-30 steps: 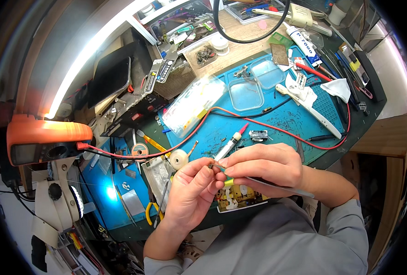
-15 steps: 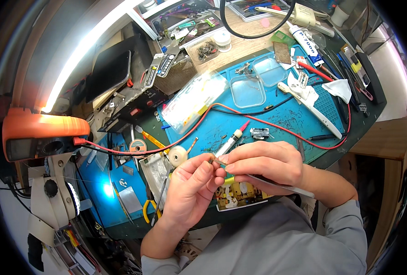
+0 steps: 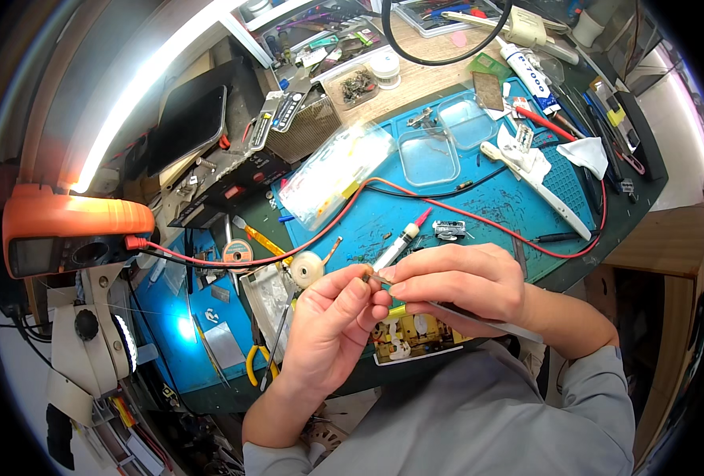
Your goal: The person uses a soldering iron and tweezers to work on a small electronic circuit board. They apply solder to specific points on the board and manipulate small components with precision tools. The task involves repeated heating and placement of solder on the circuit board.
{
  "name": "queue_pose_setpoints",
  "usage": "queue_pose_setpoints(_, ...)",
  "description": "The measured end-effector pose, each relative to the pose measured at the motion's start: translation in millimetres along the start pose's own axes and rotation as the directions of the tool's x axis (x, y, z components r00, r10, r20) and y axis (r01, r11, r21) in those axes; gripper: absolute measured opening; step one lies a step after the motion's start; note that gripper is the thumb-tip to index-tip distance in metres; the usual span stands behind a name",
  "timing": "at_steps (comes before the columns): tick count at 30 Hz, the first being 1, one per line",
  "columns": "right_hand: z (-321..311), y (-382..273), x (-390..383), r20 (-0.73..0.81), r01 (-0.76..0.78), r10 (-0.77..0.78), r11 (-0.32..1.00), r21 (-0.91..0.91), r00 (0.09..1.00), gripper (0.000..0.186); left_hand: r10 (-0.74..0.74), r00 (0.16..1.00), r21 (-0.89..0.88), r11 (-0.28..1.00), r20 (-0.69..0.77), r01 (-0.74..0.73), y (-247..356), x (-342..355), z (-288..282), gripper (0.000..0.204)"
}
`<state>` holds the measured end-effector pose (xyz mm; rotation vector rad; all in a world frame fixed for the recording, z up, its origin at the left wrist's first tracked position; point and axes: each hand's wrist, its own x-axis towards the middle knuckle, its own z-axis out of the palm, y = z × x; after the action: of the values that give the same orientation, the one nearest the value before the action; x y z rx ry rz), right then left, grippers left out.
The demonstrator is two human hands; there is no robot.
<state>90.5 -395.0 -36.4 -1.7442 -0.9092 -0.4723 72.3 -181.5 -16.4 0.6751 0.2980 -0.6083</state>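
My left hand [image 3: 328, 317] pinches a tiny dark part [image 3: 366, 277] between thumb and forefinger, too small to name. In my right hand [image 3: 467, 278] is a long, flat grey metal tool [image 3: 507, 327]; its tip meets the small part at the left fingertips. Its far end sticks out below my right palm. Just beneath both hands, at the bench's front edge, lies a device with a yellowish circuit board [image 3: 419, 339], partly covered by them. A syringe with a pink tip [image 3: 397, 246] and a small metal component [image 3: 450, 230] lie on the blue mat [image 3: 328, 250] beyond my fingers.
An orange multimeter [image 3: 78, 230] stands at left, its red lead [image 3: 288, 255] crossing the mat. Nearby are a white tape roll [image 3: 307, 270] and yellow-handled pliers [image 3: 252, 366]. Clear plastic trays [image 3: 429, 157] and a white-handled tool [image 3: 554, 208] lie farther back.
Both hands keep nearly the same pose, with the tool's tip still at the small part. Nothing else has visibly moved on the bench.
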Motion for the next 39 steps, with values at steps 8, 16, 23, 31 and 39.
queue_pose_setpoints(8,1.7,-2.1,-0.1,-0.029,-0.016,0.016,1.0,-0.018,0.999,0.023,-0.005,1.0,-0.01,1.0,0.008,0.005,0.6,0.1,0.1,0.022)
queue_pose_setpoints(16,0.9,0.5,-1.5,-0.001,-0.006,0.006,1.0,-0.01,1.0,0.027,-0.005,1.0,-0.013,1.0,0.002,0.005,0.5,0.2,0.1,0.023)
queue_pose_setpoints(23,1.9,-2.3,-0.3,-0.016,-0.023,0.023,0.999,-0.023,1.0,0.022,-0.007,1.0,-0.036,0.999,0.005,0.007,0.5,-1.0,0.0,0.023)
queue_pose_setpoints(31,0.5,0.4,-2.3,0.011,0.003,-0.003,1.0,-0.028,1.0,0.025,-0.005,1.0,-0.016,1.0,0.0,0.005,1.1,-1.0,0.3,0.023)
queue_pose_setpoints(39,1.6,0.0,-2.6,0.001,0.005,-0.005,0.999,-0.041,1.0,0.025,0.0,1.0,-0.03,1.0,0.006,0.001,0.0,-1.1,-1.6,0.021)
